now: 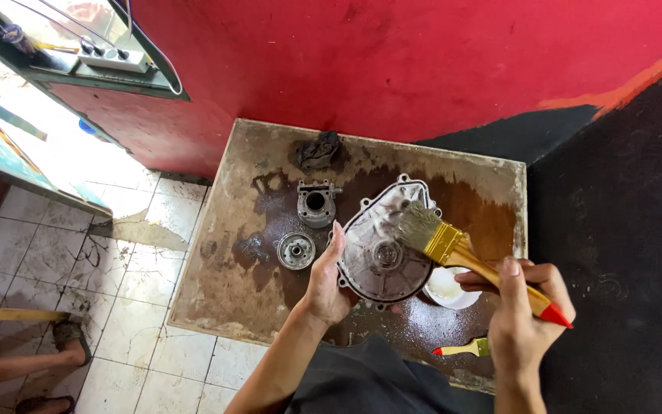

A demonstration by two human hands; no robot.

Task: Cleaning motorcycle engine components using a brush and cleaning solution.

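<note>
My left hand (pixel 325 280) grips the left edge of a grey metal engine cover (pixel 385 257) and holds it tilted over a wet, stained metal tray (pixel 227 284). In my right hand (pixel 521 318) is a paintbrush (pixel 453 247) with a yellow wooden handle and a red tip. Its bristles rest on the upper part of the cover. A grey engine cylinder (pixel 316 204) stands on the tray just left of the cover. Below the cylinder lies a round metal part (pixel 296 250).
A white bowl (pixel 447 290) sits on the tray under my right hand, and a smaller yellow brush (pixel 465 348) lies near the front edge. A dark rag (pixel 317 151) is at the tray's back. Red wall behind, white tiled floor left, another person's sandalled feet (pixel 67 345) at lower left.
</note>
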